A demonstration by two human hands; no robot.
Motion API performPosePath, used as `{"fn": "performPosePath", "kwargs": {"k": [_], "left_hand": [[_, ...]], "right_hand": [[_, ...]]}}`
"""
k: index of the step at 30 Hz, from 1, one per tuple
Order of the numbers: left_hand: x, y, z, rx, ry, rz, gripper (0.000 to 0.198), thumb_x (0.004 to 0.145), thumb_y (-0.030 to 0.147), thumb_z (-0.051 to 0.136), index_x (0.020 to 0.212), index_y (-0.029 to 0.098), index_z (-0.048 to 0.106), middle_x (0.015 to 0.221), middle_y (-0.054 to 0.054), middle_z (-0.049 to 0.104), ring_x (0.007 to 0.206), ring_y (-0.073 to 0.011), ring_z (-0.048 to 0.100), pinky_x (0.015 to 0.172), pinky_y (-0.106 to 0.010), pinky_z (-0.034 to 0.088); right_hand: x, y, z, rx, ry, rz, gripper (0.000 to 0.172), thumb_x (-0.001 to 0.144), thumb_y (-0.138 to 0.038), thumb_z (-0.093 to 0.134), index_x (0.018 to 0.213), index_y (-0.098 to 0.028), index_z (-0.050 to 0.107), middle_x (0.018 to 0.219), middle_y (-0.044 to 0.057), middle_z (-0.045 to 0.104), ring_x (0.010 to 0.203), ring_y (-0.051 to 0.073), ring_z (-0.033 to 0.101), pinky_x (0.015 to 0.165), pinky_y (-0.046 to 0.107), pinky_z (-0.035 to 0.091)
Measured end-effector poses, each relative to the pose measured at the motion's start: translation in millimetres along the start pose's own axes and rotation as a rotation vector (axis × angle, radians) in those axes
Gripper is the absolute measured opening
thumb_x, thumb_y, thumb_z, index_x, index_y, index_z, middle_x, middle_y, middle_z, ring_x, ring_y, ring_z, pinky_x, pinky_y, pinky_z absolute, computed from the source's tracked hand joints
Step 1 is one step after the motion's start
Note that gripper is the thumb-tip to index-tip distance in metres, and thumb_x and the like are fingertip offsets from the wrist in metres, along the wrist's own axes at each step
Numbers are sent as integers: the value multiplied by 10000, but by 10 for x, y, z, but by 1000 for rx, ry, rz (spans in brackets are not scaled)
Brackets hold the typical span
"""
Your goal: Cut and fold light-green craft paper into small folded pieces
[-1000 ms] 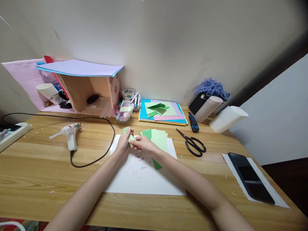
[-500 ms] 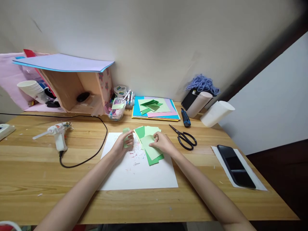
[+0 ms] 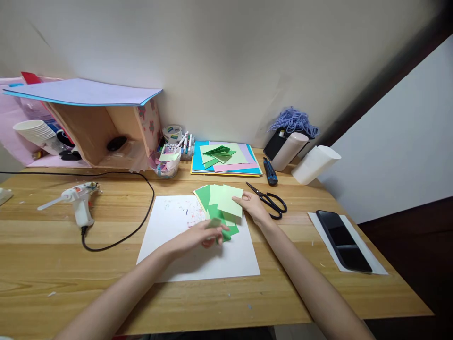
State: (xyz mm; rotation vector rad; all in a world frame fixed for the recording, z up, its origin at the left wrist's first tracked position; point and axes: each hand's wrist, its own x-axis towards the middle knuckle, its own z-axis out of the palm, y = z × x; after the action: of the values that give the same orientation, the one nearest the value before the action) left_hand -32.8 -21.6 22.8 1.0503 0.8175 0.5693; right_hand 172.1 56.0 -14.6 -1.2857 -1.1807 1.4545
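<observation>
Light paper square, pinched at its edge

The right hand (image 3: 249, 204) holds a pale-green, square paper sheet (image 3: 229, 200) near its right side, thumb above, with the other fingers partly hidden. The square overlaps several bright- and pale-green paper sheets (image 3: 203, 195), fanned over the far right corner of a large white paper sheet (image 3: 161, 250), which lies midway between the left and right edges of the wooden tabletop (image 3: 88, 297).

The square should be very light and bendable: it looks flat and smooth, likely to slide easily over its neighbours, and a hard squeeze would probably crease it. A gentle pinch at one edge or corner seems best, leaving the middle untouched; too wide a pinch might lift a second sheet with it.

The left hand (image 3: 201, 234) hovers over or rests on the white sheet, nearer the tabletop's front edge, its fingers loosely curled and blurred. A small, dull-green paper piece (image 3: 213, 222) shows at them; whether they grip it I cannot tell. Black-handled metal scissors (image 3: 272, 200) lie just beside the right hand, towards the tabletop's right edge, their points aimed at its back edge.
</observation>
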Motion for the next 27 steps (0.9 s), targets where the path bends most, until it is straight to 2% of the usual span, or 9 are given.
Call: {"fn": "performPosePath", "kwargs": {"k": [2,3,6,8,14,18,20,24,27], "left_hand": [[-29,20,71,160,-47,32,199,761,306,561,885,195,672,765,-64,631,606,-138,495,516,-215,325],[-13,19,72,221,30,91,163,742,286,581,842,204,679,797,-67,637,667,-163,522,564,-231,354],[135,-15,-43,351,468,321,147,637,194,654,779,230,663,879,-60,603,857,-230,517,677,-258,371],[265,-36,-157,446,635,340,289,568,164,694,838,248,632,955,-55,564,885,-243,502,650,-251,352],[491,-40,-287,684,593,209,302,437,193,774,635,219,547,693,-13,529,669,-196,476,526,-217,226],[501,-36,-306,660,553,191,271,495,254,734,484,201,469,517,10,484,532,-155,408,495,-215,205],[461,12,-392,628,558,193,257,537,304,701,473,197,476,511,12,496,524,-148,409,493,-214,222],[294,243,-781,621,371,40,197,562,330,680,519,184,556,521,22,530,526,-141,444,499,-210,263],[179,418,-1064,735,495,-27,229,470,270,746,462,176,536,490,15,506,513,-141,438,483,-212,235]], "right_hand": [[-18,-26,52,-40,-85,26,433,572,-362,736,914,-118,632,802,85,701,790,229,649,728,337,497],[-30,-40,67,-76,-136,38,430,582,-357,728,929,-120,635,814,84,701,799,232,648,722,337,499],[-43,-66,21,-197,-176,22,357,624,-343,687,906,-128,646,842,78,697,801,227,642,692,324,498],[-24,-63,-89,-254,-95,-41,302,648,-345,656,855,-126,646,834,74,692,783,218,636,680,311,489],[50,-35,-452,-427,39,-85,263,686,-370,591,824,-149,628,806,64,675,729,199,613,651,291,456],[33,-31,-444,-812,330,-155,253,661,-279,621,884,-161,607,892,83,650,803,211,584,707,312,432],[25,-29,-402,-802,393,-149,316,647,-224,626,953,-158,588,889,77,644,780,198,587,709,315,438],[17,-53,-353,-375,232,-92,332,650,-247,641,961,-143,588,831,66,660,750,183,614,700,305,473],[-6,-108,-302,-103,41,-102,350,617,-302,689,917,-142,607,866,79,675,815,199,625,773,323,472]]}}
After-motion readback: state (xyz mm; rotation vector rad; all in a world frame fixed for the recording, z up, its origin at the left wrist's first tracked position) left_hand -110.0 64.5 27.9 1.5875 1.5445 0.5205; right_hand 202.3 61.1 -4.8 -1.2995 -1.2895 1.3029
